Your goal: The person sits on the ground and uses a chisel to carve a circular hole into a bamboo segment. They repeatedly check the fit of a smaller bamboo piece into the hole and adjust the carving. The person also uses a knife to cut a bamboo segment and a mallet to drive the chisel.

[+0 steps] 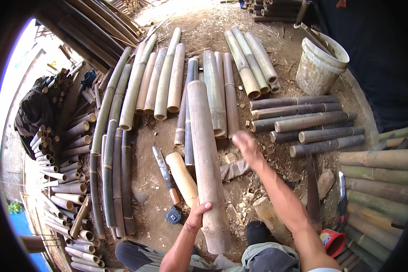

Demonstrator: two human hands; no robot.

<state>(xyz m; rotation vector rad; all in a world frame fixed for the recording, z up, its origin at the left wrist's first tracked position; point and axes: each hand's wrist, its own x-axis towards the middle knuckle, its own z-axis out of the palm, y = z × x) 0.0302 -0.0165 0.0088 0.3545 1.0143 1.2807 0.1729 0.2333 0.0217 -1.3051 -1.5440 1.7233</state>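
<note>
My left hand (198, 214) is wrapped round a thick, pale grey-brown bamboo pole (203, 149) near its lower end. The pole stands up from my lap, its far end tilted away over the bamboo pieces on the ground. To the right of the pole, my right hand (247, 148) is stretched forward, fingers extended, slightly blurred, with nothing in it. Left of the pole lie a machete (163, 165) with a wooden handle, a short yellow bamboo piece (182, 174) and a dark tape measure (172, 215).
Bamboo poles (161, 86) lie in rows ahead, with dark poles (308, 122) at the right. A dirty white bucket (321, 65) stands behind those. Stacked bamboo (72, 186) rises at far left. Near my right forearm are a saw (313, 190), a knife (342, 195) and a red container (332, 241).
</note>
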